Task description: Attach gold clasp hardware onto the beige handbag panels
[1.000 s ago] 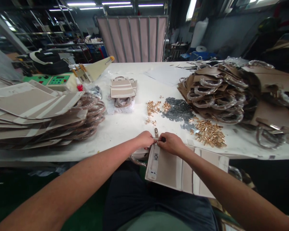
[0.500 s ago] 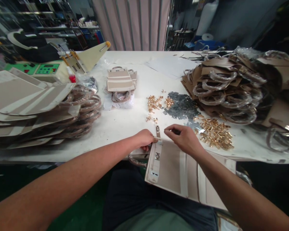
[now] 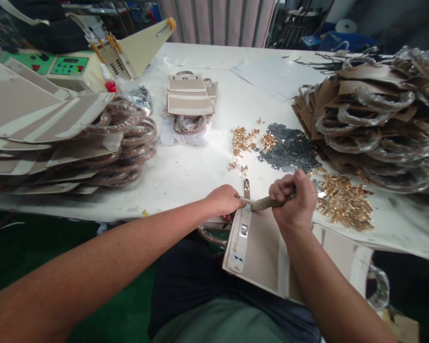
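Observation:
A beige bag panel (image 3: 260, 252) lies across my lap and against the table edge, with metal plates (image 3: 243, 230) set in a pale strip along its left end. My left hand (image 3: 226, 201) grips the panel's top corner, its thumb on the edge and its fingers partly hidden beneath. Beyond that corner, a short brown strap with a metal fitting (image 3: 247, 186) sticks out onto the table. In my closed right hand (image 3: 296, 197) is a grey-brown, stick-like tool (image 3: 266, 203). Its blunt end meets the panel by the corner, close to my left thumb; my fist hides the rest.
Gold metal pieces (image 3: 345, 200) and dark flat plates (image 3: 289, 147) lie in heaps beyond my right hand. Stacked bag panels with wrapped handles stand at left (image 3: 53, 143) and right (image 3: 372, 109). A smaller panel (image 3: 189, 95) rests mid-table, near a green-fronted machine (image 3: 69, 65).
My right hand, earlier hovering over the panel with no tool visible, now grips the stick-like tool against its corner. My left hand keeps its hold. The view has tipped downward.

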`<state>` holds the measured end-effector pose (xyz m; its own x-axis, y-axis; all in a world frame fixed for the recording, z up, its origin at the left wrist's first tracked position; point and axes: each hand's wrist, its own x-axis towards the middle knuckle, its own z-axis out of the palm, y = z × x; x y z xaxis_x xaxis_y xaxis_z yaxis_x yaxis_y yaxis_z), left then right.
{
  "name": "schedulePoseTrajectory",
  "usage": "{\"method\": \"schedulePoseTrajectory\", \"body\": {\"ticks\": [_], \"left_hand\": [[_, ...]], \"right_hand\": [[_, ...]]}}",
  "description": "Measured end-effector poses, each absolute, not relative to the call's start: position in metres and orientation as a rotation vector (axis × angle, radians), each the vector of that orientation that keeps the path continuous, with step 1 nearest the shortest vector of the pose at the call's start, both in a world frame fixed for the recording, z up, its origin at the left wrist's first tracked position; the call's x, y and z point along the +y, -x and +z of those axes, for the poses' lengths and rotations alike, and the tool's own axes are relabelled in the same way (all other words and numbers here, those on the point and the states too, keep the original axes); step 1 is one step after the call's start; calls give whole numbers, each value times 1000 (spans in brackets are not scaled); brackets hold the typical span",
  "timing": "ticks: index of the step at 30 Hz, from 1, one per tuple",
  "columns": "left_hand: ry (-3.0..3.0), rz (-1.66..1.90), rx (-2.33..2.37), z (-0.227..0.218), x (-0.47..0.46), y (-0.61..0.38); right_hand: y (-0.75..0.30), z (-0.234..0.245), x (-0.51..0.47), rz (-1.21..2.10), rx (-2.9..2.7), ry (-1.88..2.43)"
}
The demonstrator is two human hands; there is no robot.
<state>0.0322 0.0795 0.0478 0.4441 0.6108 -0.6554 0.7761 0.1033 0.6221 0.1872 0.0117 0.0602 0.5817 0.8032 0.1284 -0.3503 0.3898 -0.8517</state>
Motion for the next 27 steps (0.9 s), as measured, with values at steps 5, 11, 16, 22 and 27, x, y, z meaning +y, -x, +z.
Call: {"method": "schedulePoseTrajectory", "body": {"ticks": [5,11,16,22,27], "left_hand": [[-1589,-194,1232,40,82,-32],[-1643,-105,1192,33,78,-30],[-1597,-117,1216,40,76,-29],[-1618,-108,1219,46,75,-27],[-1625,-107,1213,47,75,-26]], "right_hand": [[-169,63,2,775,-905,973],[-154,74,13,808,-1266,1305],[-166,95,12,870,-1091,1195],[-161,80,0,763,-1019,986],[-160,82,-2,783,-1020,1005]]}}
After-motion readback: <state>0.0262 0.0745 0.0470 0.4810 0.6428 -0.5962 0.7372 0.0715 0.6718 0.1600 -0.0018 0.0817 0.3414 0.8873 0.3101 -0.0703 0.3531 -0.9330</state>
